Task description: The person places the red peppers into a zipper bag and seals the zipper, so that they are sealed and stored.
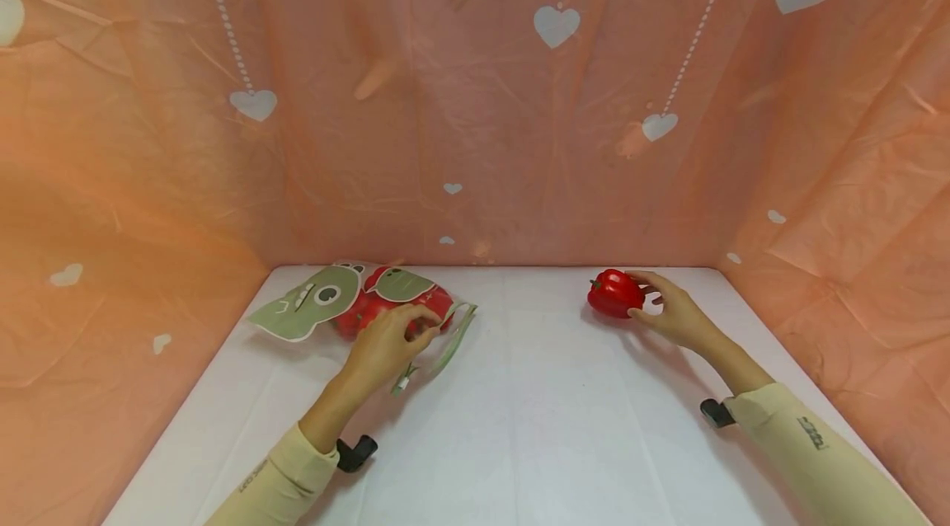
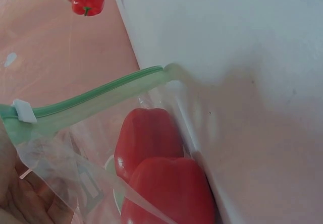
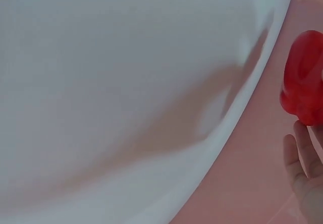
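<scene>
On the white table (image 1: 519, 427), nearest to the camera, two beige sleeves are seen, each with a black wrist mount. Further in, the left hand (image 1: 386, 345) is laid on a clear zip bag (image 1: 356, 307) with green cartoon prints, and its curled fingers pinch the open edge beside the green zipper strip (image 2: 96, 95). Two red bell peppers (image 2: 151, 143) are held inside the bag, touching each other, as is shown by the left wrist view. Well apart, on the right side of the table, a third red bell pepper (image 1: 614, 293) is gripped by the right hand (image 1: 671, 313), whose fingers are curled round it. Behind the table, a pink cloth backdrop (image 1: 475, 138) with white hearts is hung.
</scene>
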Demonstrator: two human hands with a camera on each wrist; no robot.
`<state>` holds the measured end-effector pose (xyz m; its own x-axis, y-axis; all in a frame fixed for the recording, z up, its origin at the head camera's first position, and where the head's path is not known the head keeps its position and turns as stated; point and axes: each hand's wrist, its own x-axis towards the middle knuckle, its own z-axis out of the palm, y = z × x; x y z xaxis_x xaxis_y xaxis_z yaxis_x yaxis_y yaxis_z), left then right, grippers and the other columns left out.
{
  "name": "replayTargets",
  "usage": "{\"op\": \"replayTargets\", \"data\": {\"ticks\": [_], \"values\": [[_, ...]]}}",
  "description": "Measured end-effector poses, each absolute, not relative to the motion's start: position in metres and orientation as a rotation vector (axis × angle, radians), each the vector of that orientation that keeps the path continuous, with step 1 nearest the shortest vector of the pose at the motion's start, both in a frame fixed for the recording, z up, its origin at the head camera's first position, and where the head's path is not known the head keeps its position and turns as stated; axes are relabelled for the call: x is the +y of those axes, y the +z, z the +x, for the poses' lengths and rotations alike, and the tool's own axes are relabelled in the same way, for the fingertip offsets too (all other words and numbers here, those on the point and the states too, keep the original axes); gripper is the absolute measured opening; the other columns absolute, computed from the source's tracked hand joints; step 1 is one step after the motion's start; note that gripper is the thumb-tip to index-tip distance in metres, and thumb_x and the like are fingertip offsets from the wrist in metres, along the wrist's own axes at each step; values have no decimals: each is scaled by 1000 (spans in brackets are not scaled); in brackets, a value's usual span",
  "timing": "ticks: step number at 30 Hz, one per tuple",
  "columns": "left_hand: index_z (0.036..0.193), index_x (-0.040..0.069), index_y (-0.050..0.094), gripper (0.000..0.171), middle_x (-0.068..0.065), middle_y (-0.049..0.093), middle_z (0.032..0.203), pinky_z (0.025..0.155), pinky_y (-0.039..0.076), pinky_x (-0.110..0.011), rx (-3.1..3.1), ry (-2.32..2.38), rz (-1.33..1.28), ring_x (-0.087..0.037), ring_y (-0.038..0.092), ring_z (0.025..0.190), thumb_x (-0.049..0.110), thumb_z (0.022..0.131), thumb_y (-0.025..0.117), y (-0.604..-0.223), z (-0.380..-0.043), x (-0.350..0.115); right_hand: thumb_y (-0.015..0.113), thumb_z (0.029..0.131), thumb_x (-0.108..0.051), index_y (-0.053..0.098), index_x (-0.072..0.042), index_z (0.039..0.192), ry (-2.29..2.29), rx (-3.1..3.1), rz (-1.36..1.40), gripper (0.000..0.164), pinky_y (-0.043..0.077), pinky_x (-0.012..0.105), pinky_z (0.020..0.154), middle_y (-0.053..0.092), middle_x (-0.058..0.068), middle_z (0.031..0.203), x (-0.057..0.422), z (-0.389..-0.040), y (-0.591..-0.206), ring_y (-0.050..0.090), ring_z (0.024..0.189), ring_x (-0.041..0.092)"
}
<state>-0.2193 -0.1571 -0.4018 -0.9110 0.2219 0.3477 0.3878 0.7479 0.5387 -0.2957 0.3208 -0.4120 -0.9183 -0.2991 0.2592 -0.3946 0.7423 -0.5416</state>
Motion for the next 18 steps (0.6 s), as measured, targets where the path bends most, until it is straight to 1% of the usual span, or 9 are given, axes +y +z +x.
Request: {"op": "replayTargets", "data": {"ticks": [5, 12, 18], "values": [[110, 17, 81, 15, 4, 72, 91, 64, 49, -31, -2684, -910, -473, -10, 57, 69, 18, 95, 84, -401, -219, -158, 82, 93, -6, 51, 0, 153, 946, -2758, 619, 68, 55, 62, 100, 59, 27, 146, 300, -295, -411, 60, 122, 45], [112, 17, 82, 17, 3, 72, 90, 64, 48, -33, -2685, -913, -471, -11, 57, 69, 18, 95, 84, -400, -220, -158, 84, 91, -5, 54, -2, 151, 965, -2734, 723, 66, 58, 55, 96, 63, 23, 143, 269, -291, -414, 65, 118, 41], [112, 16, 82, 17, 1, 73, 95, 64, 48, -32, -2696, -901, -467, -11, 56, 69, 18, 95, 83, -401, -220, -158, 84, 90, -2, 57, -2, 148, 1029, -2695, 825, 64, 59, 53, 94, 66, 20, 140, 245, -285, -418, 66, 116, 38]]}}
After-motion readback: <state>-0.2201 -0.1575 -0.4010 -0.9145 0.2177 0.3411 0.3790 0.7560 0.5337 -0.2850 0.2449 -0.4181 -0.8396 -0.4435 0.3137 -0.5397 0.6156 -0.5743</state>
